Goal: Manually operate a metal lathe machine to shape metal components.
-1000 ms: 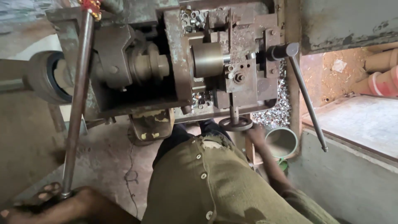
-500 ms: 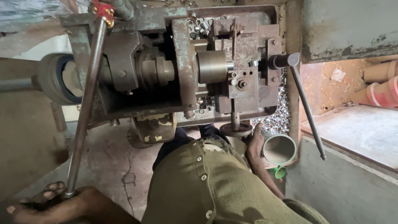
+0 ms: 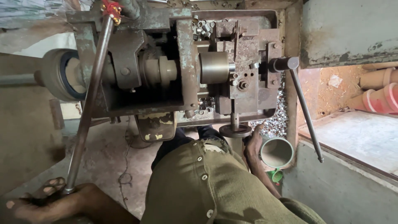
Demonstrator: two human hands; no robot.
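Bottom left, left hand [image 3: 49, 203] grips long steel lever [image 3: 89, 108].

A long lever [image 3: 89, 103] stands left of the lathe [image 3: 195, 66] (a cup [image 3: 276, 152] sits below right).

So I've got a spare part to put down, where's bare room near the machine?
The grey ledge right of the slanted handle lies bare. So does the cracked floor between the long lever and the olive shirt. Crowded: the machine bed, strewn with small metal pieces, and around the cup by the right hand.
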